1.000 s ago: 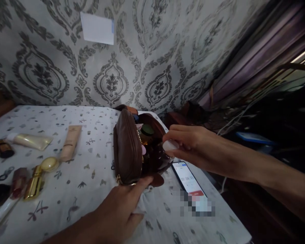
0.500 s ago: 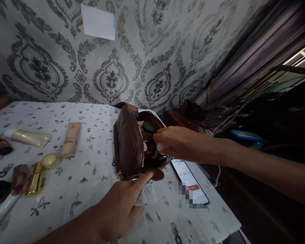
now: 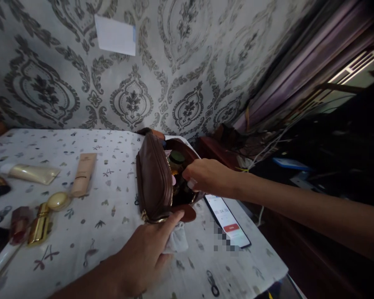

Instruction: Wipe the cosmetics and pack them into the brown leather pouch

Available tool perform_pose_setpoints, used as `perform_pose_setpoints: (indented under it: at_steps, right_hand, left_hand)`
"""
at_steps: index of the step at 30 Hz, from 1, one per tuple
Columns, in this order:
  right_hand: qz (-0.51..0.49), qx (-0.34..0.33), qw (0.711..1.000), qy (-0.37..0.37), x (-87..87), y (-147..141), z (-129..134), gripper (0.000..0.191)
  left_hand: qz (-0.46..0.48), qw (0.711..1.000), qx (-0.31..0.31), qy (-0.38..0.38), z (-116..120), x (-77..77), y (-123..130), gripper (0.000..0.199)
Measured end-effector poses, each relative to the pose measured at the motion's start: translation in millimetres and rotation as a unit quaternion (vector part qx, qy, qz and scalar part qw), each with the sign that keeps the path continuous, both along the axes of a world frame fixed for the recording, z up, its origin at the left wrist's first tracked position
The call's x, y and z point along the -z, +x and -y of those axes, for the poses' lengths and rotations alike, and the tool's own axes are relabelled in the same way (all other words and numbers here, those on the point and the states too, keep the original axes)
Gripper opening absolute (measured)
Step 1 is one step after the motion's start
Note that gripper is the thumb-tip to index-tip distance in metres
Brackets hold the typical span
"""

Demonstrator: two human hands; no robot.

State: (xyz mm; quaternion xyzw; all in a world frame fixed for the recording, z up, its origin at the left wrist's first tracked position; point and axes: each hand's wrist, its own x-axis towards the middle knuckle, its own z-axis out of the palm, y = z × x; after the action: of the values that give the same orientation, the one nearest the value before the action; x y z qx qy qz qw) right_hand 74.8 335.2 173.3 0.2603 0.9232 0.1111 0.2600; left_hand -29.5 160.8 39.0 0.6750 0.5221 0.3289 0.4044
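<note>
A brown makeup bag point(image 3: 152, 178) stands unzipped on the table, its opening facing right. Inside show a dark green round lid point(image 3: 177, 157) and a pink piece; the rest lies in shadow. My right hand point(image 3: 202, 174) is closed at the opening, with a small whitish, see-through thing point(image 3: 191, 183) by its fingers, too unclear to name. At the near end of the bag, the index finger of my left hand point(image 3: 149, 249) presses on a brown leather tab point(image 3: 187, 213). A crumpled white tissue point(image 3: 177, 240) is tucked under that hand's fingers.
Left of the bag lie a beige tube point(image 3: 84, 174), a pale gold tube point(image 3: 31, 173), a round cream-coloured container point(image 3: 58, 201), a gold bottle point(image 3: 39, 224) and a dark red lip product point(image 3: 19, 224). A phone point(image 3: 227, 220) lies near the table's right edge. Cables hang beyond it.
The view has shifted slightly, so everything sits a little further left. Both hands keep their places at the bag, and more of the white tissue shows below the left index finger.
</note>
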Motion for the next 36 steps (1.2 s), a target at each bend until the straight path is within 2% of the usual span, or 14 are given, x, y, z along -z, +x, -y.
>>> perform_pose_setpoints:
  at_steps: [5, 10, 15, 24, 26, 32, 36]
  right_hand:
    - [-0.008, -0.005, 1.0, 0.004, 1.4, -3, 1, 0.023]
    - [-0.01, -0.019, 0.999, 0.036, 0.9, -2, 9, 0.016]
    - [-0.017, -0.028, 0.998, 0.054, 2.0, 3, 14, 0.022]
    - [-0.065, -0.018, 0.998, 0.014, 6.1, 10, 8, 0.024]
    - [-0.078, -0.019, 0.997, 0.01, 7.0, 13, 7, 0.023]
    - [-0.087, -0.042, 0.995, 0.008, 9.3, 16, 5, 0.021]
    - [-0.076, -0.063, 0.995, 0.013, 7.9, 16, 6, 0.02]
  left_hand:
    - [-0.024, 1.0, 0.002, 0.0, 0, -2.4, 0, 0.084]
    - [-0.061, 0.998, 0.009, 0.009, -2, -4.7, 1, 0.082]
    - [-0.084, 0.996, -0.007, 0.03, -2, -6.4, -1, 0.078]
    - [-0.064, 0.993, -0.022, 0.095, -2, 11.9, -2, 0.075]
    - [-0.09, 0.993, -0.012, 0.076, -1, 9.6, -2, 0.076]
    - [-0.155, 0.988, 0.012, 0.018, -3, -10.4, 0, 0.08]
    - [-0.18, 0.983, 0.018, -0.009, -5, -13.8, -1, 0.081]
